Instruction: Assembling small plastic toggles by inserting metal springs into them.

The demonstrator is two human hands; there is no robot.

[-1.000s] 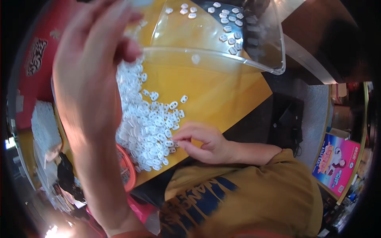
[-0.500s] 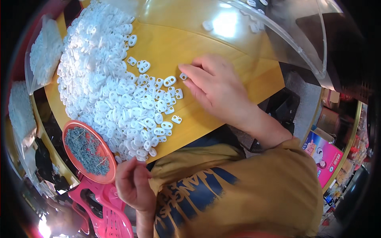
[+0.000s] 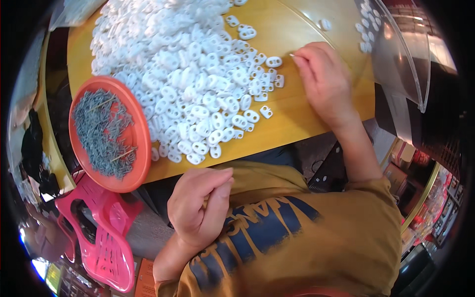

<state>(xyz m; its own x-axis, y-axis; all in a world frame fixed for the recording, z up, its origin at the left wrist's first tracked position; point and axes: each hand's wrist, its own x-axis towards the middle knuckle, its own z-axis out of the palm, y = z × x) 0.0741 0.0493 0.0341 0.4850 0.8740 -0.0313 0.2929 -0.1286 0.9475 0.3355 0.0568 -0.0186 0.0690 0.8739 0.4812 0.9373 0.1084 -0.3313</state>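
Note:
A large heap of small white plastic pieces (image 3: 198,79), most of them oval with two holes, covers the left and middle of the yellow table (image 3: 302,111). Just right of the heap is my right hand (image 3: 326,81), its thumb and forefinger pinched together over the tabletop. A small white bit of a two-hole plastic piece shows at its fingertips. My left hand (image 3: 200,208) is closed in front of the table edge, thumb against the bent forefinger; whatever it may hold is hidden. Left of the heap sits an orange-red plate (image 3: 141,153) full of small grey metal springs (image 3: 101,131).
A clear plastic container (image 3: 408,64) stands at the far right, with several white pieces (image 3: 368,24) near it. A pink plastic chair (image 3: 106,247) is at lower left, below the plate. Packed shelves (image 3: 420,208) stand to the right. A clear bag (image 3: 74,12) lies at upper left.
The view has shifted, so the table and heap sit further right and higher. My left hand has drawn back from the heap's near edge toward my body. My right hand stays pinched beside the heap.

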